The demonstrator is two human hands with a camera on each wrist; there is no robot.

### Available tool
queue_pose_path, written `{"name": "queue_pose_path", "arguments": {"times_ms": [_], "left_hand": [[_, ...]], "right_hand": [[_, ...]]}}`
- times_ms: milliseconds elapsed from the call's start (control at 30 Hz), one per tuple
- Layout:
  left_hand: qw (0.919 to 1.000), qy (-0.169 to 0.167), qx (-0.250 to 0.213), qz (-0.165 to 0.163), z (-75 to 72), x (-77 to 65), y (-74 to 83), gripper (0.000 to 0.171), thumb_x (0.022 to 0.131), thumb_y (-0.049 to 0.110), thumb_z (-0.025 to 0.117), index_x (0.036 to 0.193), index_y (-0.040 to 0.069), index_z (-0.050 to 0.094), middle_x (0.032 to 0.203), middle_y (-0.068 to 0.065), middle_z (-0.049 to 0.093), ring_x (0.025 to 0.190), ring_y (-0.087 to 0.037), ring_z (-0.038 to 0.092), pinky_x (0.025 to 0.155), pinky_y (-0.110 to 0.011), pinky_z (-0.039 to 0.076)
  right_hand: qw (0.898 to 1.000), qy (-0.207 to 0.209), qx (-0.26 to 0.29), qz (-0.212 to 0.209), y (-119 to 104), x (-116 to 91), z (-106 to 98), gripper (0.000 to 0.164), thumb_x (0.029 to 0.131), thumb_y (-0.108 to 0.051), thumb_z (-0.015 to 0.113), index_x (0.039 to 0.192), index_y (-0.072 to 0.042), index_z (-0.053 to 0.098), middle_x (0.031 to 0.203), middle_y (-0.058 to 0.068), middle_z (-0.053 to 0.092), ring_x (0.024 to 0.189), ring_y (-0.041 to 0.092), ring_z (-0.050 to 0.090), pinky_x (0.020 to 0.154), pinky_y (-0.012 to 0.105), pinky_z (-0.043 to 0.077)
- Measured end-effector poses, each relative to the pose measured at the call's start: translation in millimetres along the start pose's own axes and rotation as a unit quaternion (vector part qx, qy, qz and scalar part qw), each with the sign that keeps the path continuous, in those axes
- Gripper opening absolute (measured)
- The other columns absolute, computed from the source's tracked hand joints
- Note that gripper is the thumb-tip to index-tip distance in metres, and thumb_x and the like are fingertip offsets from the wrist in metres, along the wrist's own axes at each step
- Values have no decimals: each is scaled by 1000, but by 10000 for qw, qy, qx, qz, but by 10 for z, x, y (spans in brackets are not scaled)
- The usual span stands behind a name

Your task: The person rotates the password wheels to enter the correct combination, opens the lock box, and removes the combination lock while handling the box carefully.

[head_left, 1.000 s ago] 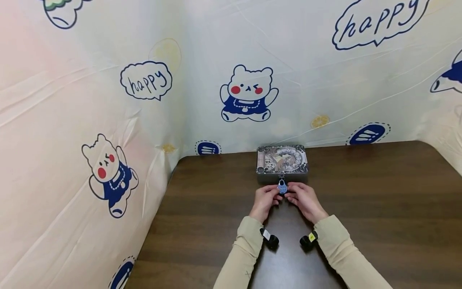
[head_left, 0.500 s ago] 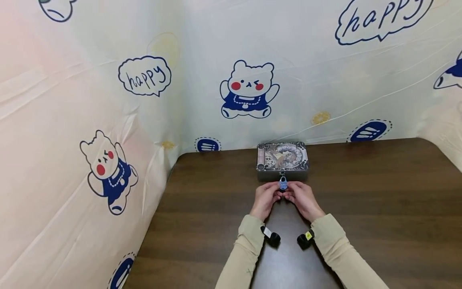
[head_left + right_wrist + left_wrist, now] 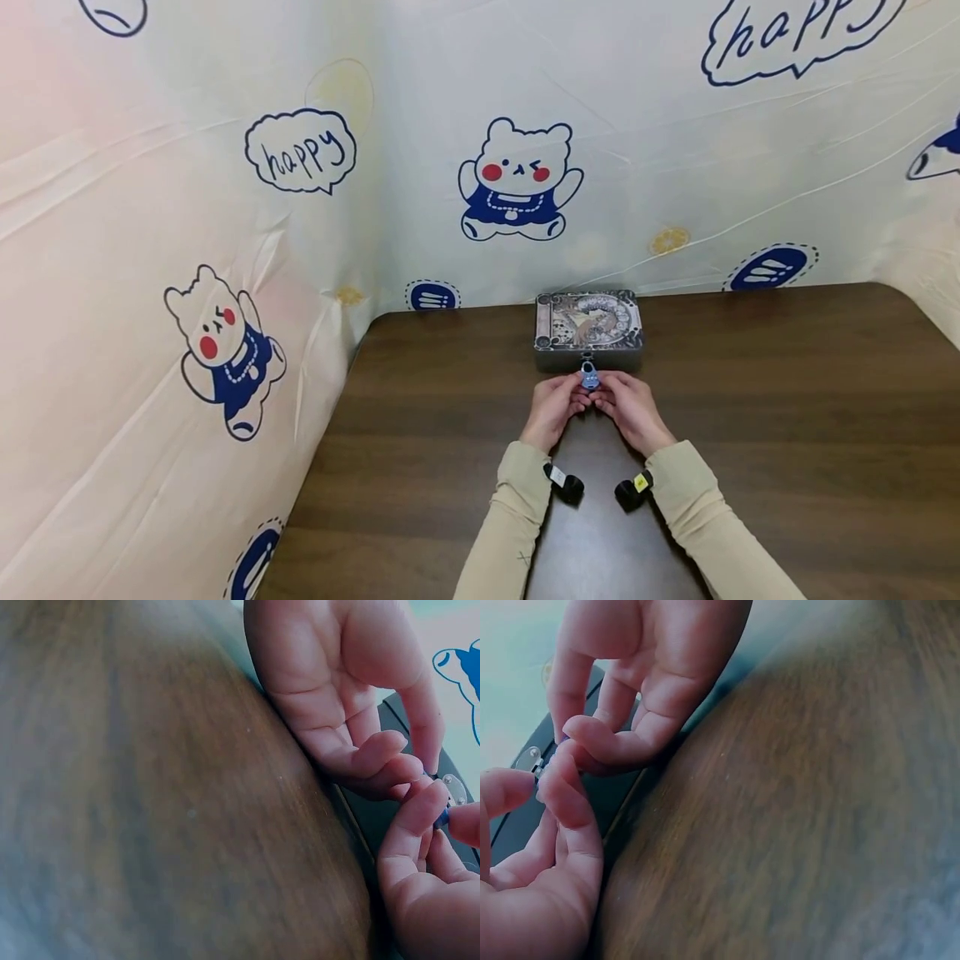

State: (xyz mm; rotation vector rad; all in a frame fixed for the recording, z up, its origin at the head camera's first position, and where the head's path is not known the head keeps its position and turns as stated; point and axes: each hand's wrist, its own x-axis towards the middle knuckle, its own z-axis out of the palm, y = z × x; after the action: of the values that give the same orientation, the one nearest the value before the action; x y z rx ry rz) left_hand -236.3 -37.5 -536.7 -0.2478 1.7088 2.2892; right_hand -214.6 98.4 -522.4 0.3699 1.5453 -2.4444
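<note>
A small blue padlock (image 3: 590,380) hangs by its shackle from the front clasp of a metal tin box (image 3: 588,321) with an ornate printed lid. My left hand (image 3: 552,410) pinches the padlock's left side between thumb and fingers. On the opposite side my right hand (image 3: 628,408) pinches it too, and the fingertips of both hands meet beneath it. The wrist views show the box's clear clasp plate (image 3: 529,760) beyond the fingers. There, only slivers of the blue padlock (image 3: 442,818) show; the fingers hide the rest.
The box stands shut near the back edge of the dark wooden table (image 3: 420,450). Behind it hangs a pale cloth (image 3: 420,200) with bear prints, which also runs down the left side. Each wrist carries a small black camera (image 3: 572,490).
My hands have drawn slightly closer together around the padlock, the right one moving inward. The whole head view has shifted a little upward. The box stays in place, lid down.
</note>
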Motion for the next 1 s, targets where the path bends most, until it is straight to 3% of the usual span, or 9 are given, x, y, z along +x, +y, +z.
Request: {"name": "queue_pose_path", "arguments": {"times_ms": [333, 767, 1000], "left_hand": [[9997, -44, 216, 140, 25, 9, 14, 17, 92, 14, 61, 88, -2, 67, 57, 3, 61, 49, -4, 56, 46, -14, 45], [9989, -142, 425, -99, -4, 22, 46, 20, 92, 16, 63, 89, -3, 68, 58, 0, 62, 49, -6, 58, 46, -16, 46], [9988, -186, 456, -42, 1, 29, 34, 20, 92, 15, 63, 88, -4, 68, 58, 0, 62, 48, -6, 58, 45, -16, 46]], "right_hand": [[10000, -65, 37, -63, -8, -12, -6, 16, 101, -7, 43, 111, 0, 54, 81, -3, 63, 71, 5, 59, 68, 18, 52], [9999, -150, 48, -50, 0, -8, -28, 18, 101, -7, 44, 115, 2, 52, 83, -4, 63, 72, 5, 60, 69, 17, 53], [9999, -128, 31, -107, 32, -5, -34, 18, 100, -8, 46, 114, 2, 53, 83, -3, 63, 73, 5, 60, 69, 18, 53]]}}
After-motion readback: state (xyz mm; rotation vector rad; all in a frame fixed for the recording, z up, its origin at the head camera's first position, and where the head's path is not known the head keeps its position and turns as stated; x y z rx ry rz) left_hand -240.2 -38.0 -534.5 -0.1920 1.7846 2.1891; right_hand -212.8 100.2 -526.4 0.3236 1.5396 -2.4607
